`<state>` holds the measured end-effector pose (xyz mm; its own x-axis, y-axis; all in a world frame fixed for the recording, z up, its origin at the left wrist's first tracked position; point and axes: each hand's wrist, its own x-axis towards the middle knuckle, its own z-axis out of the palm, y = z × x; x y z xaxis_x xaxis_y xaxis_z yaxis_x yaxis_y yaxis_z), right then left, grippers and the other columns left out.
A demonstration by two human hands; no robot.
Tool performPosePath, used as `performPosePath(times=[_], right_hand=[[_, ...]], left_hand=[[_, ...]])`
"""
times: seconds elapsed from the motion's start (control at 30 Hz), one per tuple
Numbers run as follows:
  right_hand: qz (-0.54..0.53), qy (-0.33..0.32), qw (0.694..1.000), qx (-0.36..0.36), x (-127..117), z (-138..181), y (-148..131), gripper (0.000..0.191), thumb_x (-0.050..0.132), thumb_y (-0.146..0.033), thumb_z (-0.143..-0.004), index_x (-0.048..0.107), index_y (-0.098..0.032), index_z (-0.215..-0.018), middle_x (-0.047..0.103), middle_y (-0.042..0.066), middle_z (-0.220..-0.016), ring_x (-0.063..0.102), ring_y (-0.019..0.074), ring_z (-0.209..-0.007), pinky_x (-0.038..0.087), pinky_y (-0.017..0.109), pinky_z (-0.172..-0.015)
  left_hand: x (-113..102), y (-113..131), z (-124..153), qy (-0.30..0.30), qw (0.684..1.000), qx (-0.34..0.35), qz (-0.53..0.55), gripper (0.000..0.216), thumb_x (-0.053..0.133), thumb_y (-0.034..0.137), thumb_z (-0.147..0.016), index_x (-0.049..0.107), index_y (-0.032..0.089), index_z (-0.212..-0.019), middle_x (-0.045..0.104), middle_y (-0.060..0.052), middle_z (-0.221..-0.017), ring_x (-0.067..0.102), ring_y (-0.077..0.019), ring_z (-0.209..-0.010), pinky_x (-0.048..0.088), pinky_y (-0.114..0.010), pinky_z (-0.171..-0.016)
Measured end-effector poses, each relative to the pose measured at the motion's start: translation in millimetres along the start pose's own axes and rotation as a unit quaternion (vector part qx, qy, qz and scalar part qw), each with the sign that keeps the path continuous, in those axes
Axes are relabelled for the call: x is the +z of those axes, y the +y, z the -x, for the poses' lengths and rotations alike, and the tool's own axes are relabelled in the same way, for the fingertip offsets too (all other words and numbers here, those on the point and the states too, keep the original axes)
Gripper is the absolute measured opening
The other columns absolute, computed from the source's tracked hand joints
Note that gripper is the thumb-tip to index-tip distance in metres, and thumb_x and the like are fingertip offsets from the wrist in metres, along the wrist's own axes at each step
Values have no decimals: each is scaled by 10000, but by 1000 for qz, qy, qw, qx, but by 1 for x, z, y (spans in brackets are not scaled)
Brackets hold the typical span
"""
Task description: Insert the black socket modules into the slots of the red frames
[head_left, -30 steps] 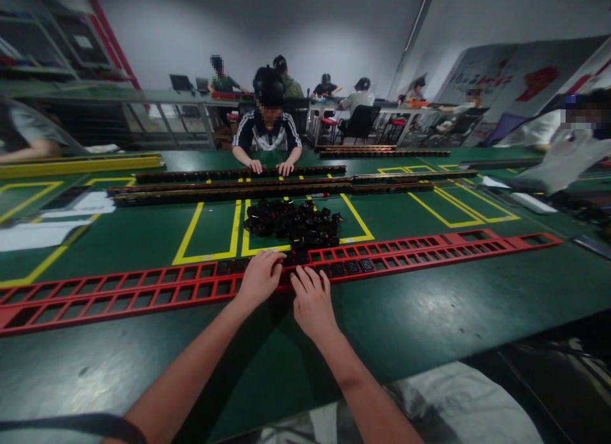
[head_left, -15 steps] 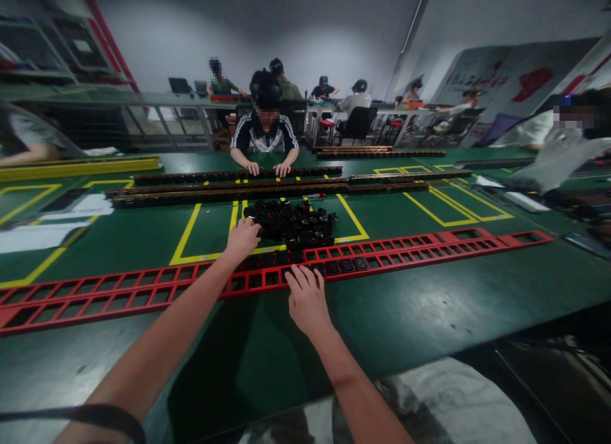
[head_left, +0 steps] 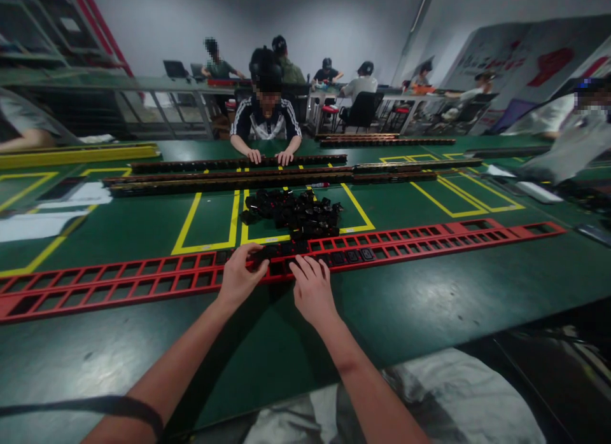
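A long red frame (head_left: 157,284) with two rows of rectangular openings lies across the green table. Black socket pieces (head_left: 352,256) fill some openings near its middle. My left hand (head_left: 241,275) is over the frame, thumb and fingers closed around a small black socket piece (head_left: 260,254). Just to its right, my right hand (head_left: 312,286) rests at the frame's front row, fingers stretched forward and slightly apart. Its fingertips touch the frame or pieces there; what lies beneath them is hidden. Behind the frame is a heap of loose black socket pieces (head_left: 296,210).
Across the table, a co-worker (head_left: 266,116) has both hands on a long dark strip (head_left: 238,163). More dark strips (head_left: 224,182) lie in front of it. Papers (head_left: 38,224) are at left, a yellow rail (head_left: 76,151) at far left. Other people sit further back.
My left hand has come back from the heap to the red frame with a black socket piece. My right hand has stayed at the frame's front row. The view has tilted slightly down.
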<state>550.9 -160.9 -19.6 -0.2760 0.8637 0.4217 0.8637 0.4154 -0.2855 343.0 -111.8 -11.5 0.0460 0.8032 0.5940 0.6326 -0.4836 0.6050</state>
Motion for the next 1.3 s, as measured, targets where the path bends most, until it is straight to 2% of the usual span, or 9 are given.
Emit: performPosePath(times=[0.2,0.3,0.47,0.67,0.97,1.3], right_hand=[[-2,5,1000,4,1,0,1,470,484,-99,-907,604,-196,-1351,556,79,-1470,435,261,-1363,222,521,-1197],[-4,5,1000,3,1,0,1,466,489,-108,-909,602,-196,-1352,555,73,-1472,433,259,-1364,222,514,-1198],[-7,3,1000,7,0,1,2,472,486,-105,-908,601,-199,-1355,552,69,-1475,431,253,-1367,219,508,-1203],[-11,5,1000,8,1,0,2,468,489,-101,-908,609,-205,-1348,559,73,-1467,437,250,-1359,233,507,-1199],[-19,5,1000,11,-3,1,1,452,487,-114,-923,608,-208,-1349,558,64,-1468,435,241,-1361,237,500,-1206],[-25,1,1000,14,-4,0,1,451,486,-112,-923,614,-209,-1344,561,67,-1465,438,240,-1365,248,499,-1206]], left_hand=[[6,-2,1,-16,997,67,-35,382,489,218,-967,557,199,-1343,670,-109,-1257,622,-240,-1136,533,-445,-997],[8,-2,3,-19,996,87,-32,365,431,189,-991,574,200,-1326,646,-112,-1286,580,-240,-1208,498,-455,-1055],[8,-3,5,-12,997,69,-13,327,399,183,-1001,580,195,-1273,599,-118,-1310,552,-228,-1260,462,-453,-1115],[8,-5,7,-17,999,49,3,268,381,180,-1006,572,200,-1193,576,-119,-1350,539,-228,-1290,463,-461,-1116],[9,-5,6,-26,998,56,-7,240,406,186,-990,565,206,-1167,602,-112,-1252,566,-234,-1225,480,-466,-1083],[12,-5,5,-7,998,48,-33,191,393,181,-988,551,196,-1094,594,-114,-1169,554,-236,-1166,490,-457,-1035]])
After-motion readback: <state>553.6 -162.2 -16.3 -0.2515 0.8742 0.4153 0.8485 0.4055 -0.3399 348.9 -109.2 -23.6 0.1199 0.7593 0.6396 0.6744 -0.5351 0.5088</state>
